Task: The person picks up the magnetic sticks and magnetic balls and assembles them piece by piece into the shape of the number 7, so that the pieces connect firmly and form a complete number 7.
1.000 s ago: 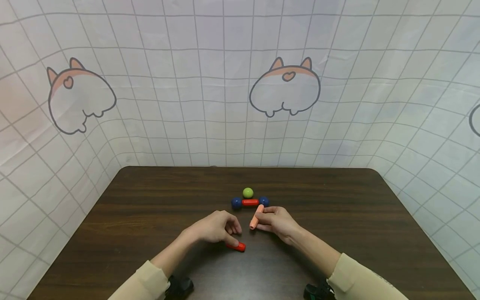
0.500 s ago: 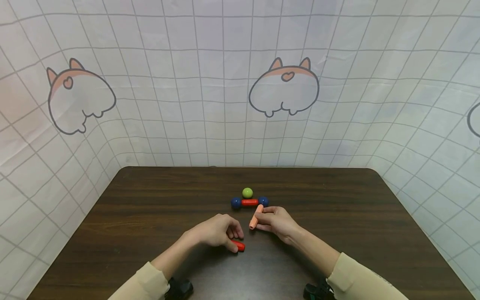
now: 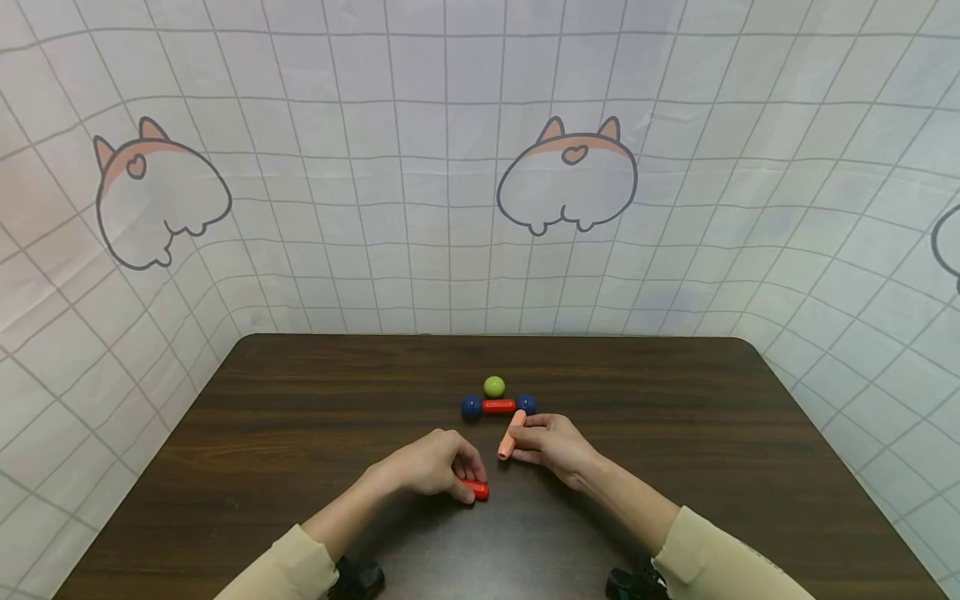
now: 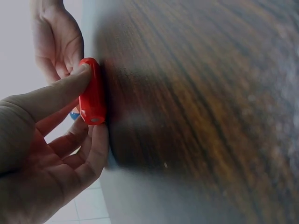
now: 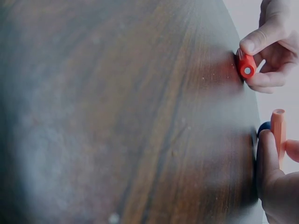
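My left hand (image 3: 438, 463) pinches a short red rod (image 4: 93, 95) between thumb and fingers, close over the table. A pale metallic dot shows on the rod's end in both wrist views. My right hand (image 3: 557, 447) holds an orange rod (image 3: 512, 435) slanted, its far end right at a dark blue ball (image 3: 526, 404). Just beyond the hands, a second red rod (image 3: 498, 406) lies between that ball and another dark blue ball (image 3: 472, 407), in one row. A lime green ball (image 3: 494, 387) sits behind the row.
The dark wood-grain table (image 3: 315, 392) stretches out to both sides. Behind it hangs a white gridded curtain (image 3: 360, 183) with cartoon animal prints, which also runs along the left and right sides.
My left hand has shifted slightly to the right along the red rod, and its fingers have closed on it. The right hand and orange rod stay about where they were.
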Available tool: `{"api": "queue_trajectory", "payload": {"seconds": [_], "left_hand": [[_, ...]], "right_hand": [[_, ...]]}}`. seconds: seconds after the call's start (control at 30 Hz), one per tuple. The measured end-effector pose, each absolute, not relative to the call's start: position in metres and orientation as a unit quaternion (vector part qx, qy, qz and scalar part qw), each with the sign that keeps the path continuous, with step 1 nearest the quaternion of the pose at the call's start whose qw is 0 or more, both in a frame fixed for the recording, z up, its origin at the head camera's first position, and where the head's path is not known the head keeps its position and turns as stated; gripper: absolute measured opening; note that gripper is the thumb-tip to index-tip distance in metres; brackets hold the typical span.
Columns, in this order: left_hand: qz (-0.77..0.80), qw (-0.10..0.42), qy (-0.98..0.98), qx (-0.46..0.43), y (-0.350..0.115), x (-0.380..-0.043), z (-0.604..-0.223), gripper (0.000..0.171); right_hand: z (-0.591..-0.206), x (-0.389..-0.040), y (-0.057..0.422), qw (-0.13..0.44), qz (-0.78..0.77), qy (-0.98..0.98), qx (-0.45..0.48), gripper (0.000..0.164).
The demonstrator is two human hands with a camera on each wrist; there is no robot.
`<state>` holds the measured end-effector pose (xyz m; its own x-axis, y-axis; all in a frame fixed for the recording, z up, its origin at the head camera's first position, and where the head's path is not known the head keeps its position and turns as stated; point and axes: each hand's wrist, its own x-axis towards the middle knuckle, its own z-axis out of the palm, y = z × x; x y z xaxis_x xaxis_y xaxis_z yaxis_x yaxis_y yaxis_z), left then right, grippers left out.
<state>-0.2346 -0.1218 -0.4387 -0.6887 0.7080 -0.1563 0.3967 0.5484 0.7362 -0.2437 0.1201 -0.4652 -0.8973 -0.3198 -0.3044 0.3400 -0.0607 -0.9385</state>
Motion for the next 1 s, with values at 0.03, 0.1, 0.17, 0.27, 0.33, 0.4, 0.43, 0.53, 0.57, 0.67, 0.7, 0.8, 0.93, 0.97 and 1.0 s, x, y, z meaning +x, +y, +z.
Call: {"api": "queue_trajectory", "payload": {"seconds": [0.03,0.1,0.17,0.27,0.33,0.4,0.43,0.53,0.57,0.67,0.7,0.8,0.93,0.97,1.0], "left_hand": [[0.347,0.224,0.851,0.325,-0.1219,-0.2346,-0.439,0.017],[0.349,0.224,0.85,0.326,-0.1221,-0.2344,-0.4393,0.017],[0.349,0.224,0.85,0.325,-0.1223,-0.2347,-0.4399,0.017],[0.348,0.225,0.851,0.322,-0.1227,-0.2356,-0.4412,0.016],[0.349,0.226,0.851,0.32,-0.1232,-0.2361,-0.442,0.015],[0.355,0.228,0.849,0.318,-0.1238,-0.236,-0.4422,0.014],[0.359,0.228,0.847,0.32,-0.124,-0.236,-0.442,0.013],[0.372,0.228,0.842,0.317,-0.1243,-0.2356,-0.4413,0.011],[0.377,0.229,0.84,0.315,-0.1241,-0.2354,-0.4411,0.01],[0.391,0.234,0.836,0.305,-0.1236,-0.2348,-0.4406,0.008],[0.398,0.236,0.834,0.301,-0.1234,-0.2346,-0.4404,0.008],[0.419,0.244,0.827,0.286,-0.1232,-0.234,-0.4402,0.007],[0.452,0.253,0.815,0.26,-0.1227,-0.2338,-0.4408,0.009],[0.459,0.256,0.812,0.254,-0.1225,-0.2339,-0.4409,0.01],[0.465,0.258,0.809,0.25,-0.1223,-0.234,-0.4412,0.011]], "right_hand": [[-0.4655,-0.2438,0.1203,0.226,-0.728,0.647,0.006,0.061],[-0.4655,-0.2435,0.1204,0.227,-0.728,0.647,0.004,0.061],[-0.4657,-0.2436,0.1206,0.228,-0.728,0.646,0.002,0.062],[-0.4654,-0.2437,0.1205,0.23,-0.728,0.646,0.003,0.062],[-0.4655,-0.2442,0.1202,0.23,-0.728,0.645,0.005,0.062],[-0.4654,-0.2444,0.12,0.23,-0.728,0.646,0.006,0.063],[-0.4655,-0.2445,0.1199,0.23,-0.728,0.646,0.007,0.063],[-0.4657,-0.2446,0.1198,0.229,-0.729,0.645,0.005,0.062],[-0.466,-0.2445,0.1198,0.23,-0.729,0.645,0.003,0.063],[-0.4668,-0.2444,0.1196,0.23,-0.731,0.642,0.003,0.062],[-0.467,-0.2444,0.1195,0.23,-0.732,0.642,0.005,0.062],[-0.467,-0.2446,0.1195,0.23,-0.733,0.64,0.003,0.06],[-0.4674,-0.2456,0.1196,0.233,-0.733,0.639,-0.004,0.057],[-0.4674,-0.2458,0.1193,0.235,-0.734,0.638,-0.003,0.056],[-0.4678,-0.2461,0.1193,0.235,-0.733,0.638,-0.004,0.056]]}}
